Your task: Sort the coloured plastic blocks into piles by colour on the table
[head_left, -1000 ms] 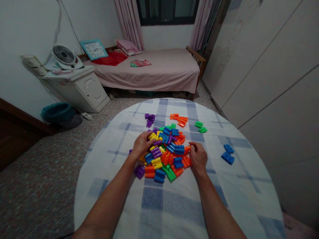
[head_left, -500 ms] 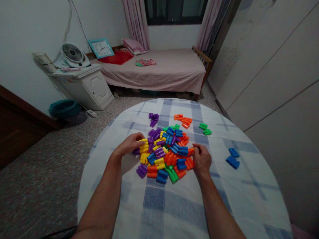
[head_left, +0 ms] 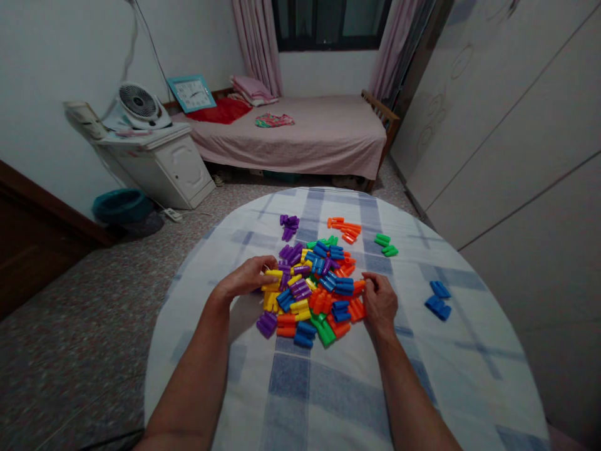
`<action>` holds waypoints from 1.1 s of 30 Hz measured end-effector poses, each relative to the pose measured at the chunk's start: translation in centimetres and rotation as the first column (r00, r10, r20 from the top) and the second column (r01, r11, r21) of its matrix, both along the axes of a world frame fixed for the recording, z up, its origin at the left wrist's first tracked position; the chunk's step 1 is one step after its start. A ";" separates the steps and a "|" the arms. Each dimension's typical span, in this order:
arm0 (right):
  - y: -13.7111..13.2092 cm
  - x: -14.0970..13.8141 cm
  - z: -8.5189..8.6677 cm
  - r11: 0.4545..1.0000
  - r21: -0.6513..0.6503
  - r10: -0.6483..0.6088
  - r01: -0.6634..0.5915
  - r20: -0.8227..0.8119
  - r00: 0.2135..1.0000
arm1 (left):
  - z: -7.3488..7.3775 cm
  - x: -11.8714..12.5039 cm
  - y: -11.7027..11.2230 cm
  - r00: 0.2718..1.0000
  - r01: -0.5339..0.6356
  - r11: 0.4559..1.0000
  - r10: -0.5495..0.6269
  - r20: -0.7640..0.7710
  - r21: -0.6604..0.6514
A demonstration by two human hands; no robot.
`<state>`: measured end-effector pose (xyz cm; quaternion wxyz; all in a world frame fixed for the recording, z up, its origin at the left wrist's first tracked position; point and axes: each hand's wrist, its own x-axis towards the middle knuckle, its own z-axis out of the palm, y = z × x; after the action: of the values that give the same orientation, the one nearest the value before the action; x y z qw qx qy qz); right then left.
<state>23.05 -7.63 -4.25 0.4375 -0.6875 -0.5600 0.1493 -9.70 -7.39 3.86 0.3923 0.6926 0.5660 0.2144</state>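
A mixed pile of plastic toy blocks (head_left: 322,300), made of joined tubes in purple, yellow, blue, orange and green, lies on the table. At the pile's left edge my left hand (head_left: 246,277) pinches a yellow block (head_left: 273,275) between thumb and fingers. My right hand (head_left: 381,302) rests at the opposite edge with its fingers curled in, gripping the end of an orange block (head_left: 359,287). Its fingertips are partly hidden. More orange blocks (head_left: 357,309) lie just below those fingers.
Beyond the pile sit small groups of purple blocks (head_left: 289,225), orange blocks (head_left: 345,228) and green blocks (head_left: 385,245). Blue blocks (head_left: 438,300) lie to the right. A checked cloth covers the round table (head_left: 338,394). Past it stands a bed (head_left: 319,134).
My left hand has shifted slightly, and the yellow block in its fingers has turned and moved a little down from its earlier spot. The right hand stays almost still.
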 end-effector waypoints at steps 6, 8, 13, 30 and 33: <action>0.0 -0.1 0.1 1.000 0.009 0.000 0.000 0.003 1.000 | 0.5 0.6 -0.1 0.993 0.012 0.996 -0.002 0.115 -0.091; 0.0 -0.1 0.1 1.000 0.010 0.003 -0.003 0.006 1.000 | 0.8 0.6 -0.2 0.991 -0.005 0.997 0.016 0.136 -0.081; 0.0 0.0 0.0 1.000 0.009 0.001 -0.001 0.007 1.000 | 0.9 -0.2 0.3 0.940 -0.159 0.987 0.160 0.300 -0.028; 0.1 0.1 -0.3 1.000 0.009 0.004 -0.004 0.011 1.000 | -6.5 -2.9 5.1 0.692 -0.627 0.625 0.721 -0.036 0.466; 0.1 0.0 -0.3 1.000 -0.002 0.002 -0.002 0.004 1.000 | -6.0 -3.2 4.6 0.676 -0.577 0.690 0.704 -0.219 0.437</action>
<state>23.09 -7.58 -4.52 0.4356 -0.6875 -0.5617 0.1487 -12.87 -2.82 -2.16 0.0536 0.5284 0.7934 0.2975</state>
